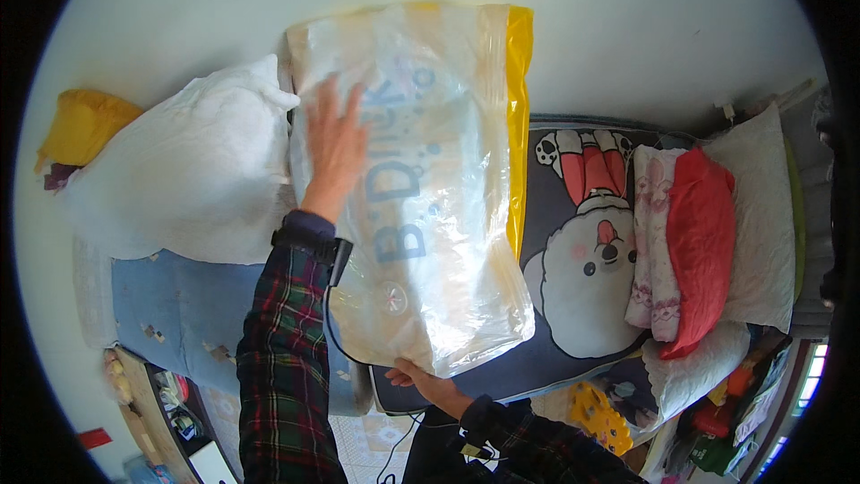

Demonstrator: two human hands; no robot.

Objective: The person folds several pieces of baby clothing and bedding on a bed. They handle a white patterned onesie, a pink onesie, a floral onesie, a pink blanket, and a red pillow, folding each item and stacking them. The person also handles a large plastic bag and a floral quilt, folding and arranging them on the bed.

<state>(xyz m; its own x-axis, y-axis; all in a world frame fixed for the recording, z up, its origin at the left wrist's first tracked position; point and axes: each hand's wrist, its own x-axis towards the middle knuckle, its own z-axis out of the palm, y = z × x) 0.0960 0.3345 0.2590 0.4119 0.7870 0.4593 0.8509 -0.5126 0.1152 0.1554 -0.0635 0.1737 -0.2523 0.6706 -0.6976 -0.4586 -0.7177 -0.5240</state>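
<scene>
A large, flat plastic bag (457, 215) with a yellow strip along its right side and big printed letters lies before me over the beds. Something pale and folded shows through its cloudy film. My left hand (336, 141), blurred, is over the upper left part of the bag with its fingers spread; whether it touches the film is unclear. A dark strap with a small device is on that wrist. At the bag's lower edge, my right hand (430, 383) pinches the film between thumb and fingers. Both arms have plaid sleeves.
White bedding (201, 168) is heaped left of the bag, above a blue mattress (175, 309). On the right are a dark mat with a cartoon dog (591, 282), a folded red cloth (702, 249) and a pillow (756, 222). A cable hangs near my legs; a wooden shelf (141, 376) stands lower left.
</scene>
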